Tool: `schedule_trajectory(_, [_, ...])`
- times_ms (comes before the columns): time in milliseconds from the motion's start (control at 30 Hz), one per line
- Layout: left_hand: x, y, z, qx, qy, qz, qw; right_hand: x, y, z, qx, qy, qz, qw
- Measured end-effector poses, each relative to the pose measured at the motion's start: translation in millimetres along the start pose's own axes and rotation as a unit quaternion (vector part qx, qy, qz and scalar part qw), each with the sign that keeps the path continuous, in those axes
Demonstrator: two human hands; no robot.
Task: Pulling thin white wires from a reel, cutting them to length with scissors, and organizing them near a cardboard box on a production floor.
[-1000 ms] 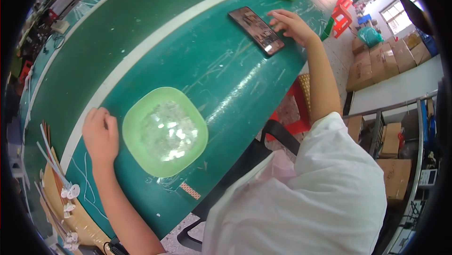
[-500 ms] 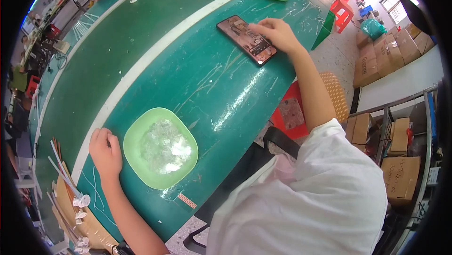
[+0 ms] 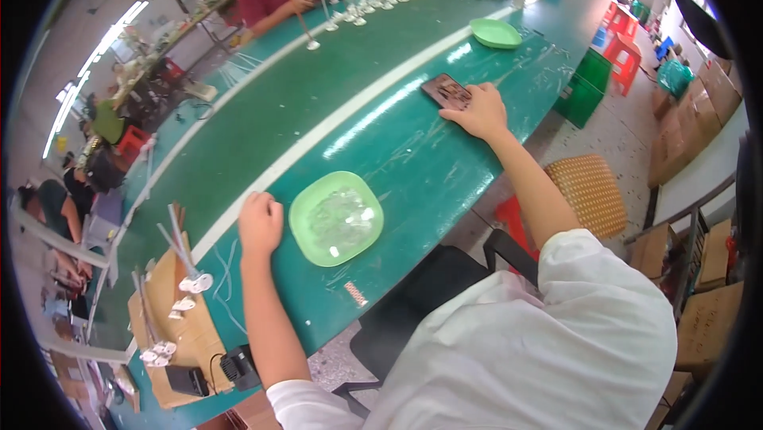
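Workshop benches curve around me, and mine is a scuffed green worktop with a white strip running along it. The dark smartphone lies face up on it, away from my body. My right hand is over its near right end, thumb to the near side and fingers bent over the far side; I cannot tell whether I grip it or merely rest there. My left hand is loosely curled at the white strip, just left of the pale green square bowl of clear plastic chips, with nothing visible in it.

To handle the phone well, I judge that I should use its long edges, keep stray fingertips off the screen, and keep both forearms clear of the bowl, whose loose chips would probably scatter.

The screen is too small for any lettering to be read. 1 cardboard carton bears faint marks, too blurred to make out. I can pick out no brand.
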State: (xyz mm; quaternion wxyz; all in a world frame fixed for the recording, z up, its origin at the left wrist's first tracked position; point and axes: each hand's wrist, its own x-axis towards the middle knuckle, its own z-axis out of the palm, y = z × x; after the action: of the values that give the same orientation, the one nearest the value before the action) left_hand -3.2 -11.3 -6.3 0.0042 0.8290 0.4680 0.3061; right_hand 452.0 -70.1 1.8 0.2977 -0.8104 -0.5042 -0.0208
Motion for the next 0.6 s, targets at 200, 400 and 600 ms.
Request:
schedule_trajectory(200, [-7,-3,-3,-0.018,0.004,-0.020,1.000,-8,-12,-6,-0.017,0.055,0.018,0.998])
schedule_trajectory(400, [-2,0,-4,-0.048,0.027,-0.031,0.998,-6,-14,-5,-0.030,0.087,0.020,0.996])
schedule_trajectory(600, [1,2,-8,-0.058,0.024,-0.060,0.996,-6,-19,-16,0.081,0.119,0.034,0.989])
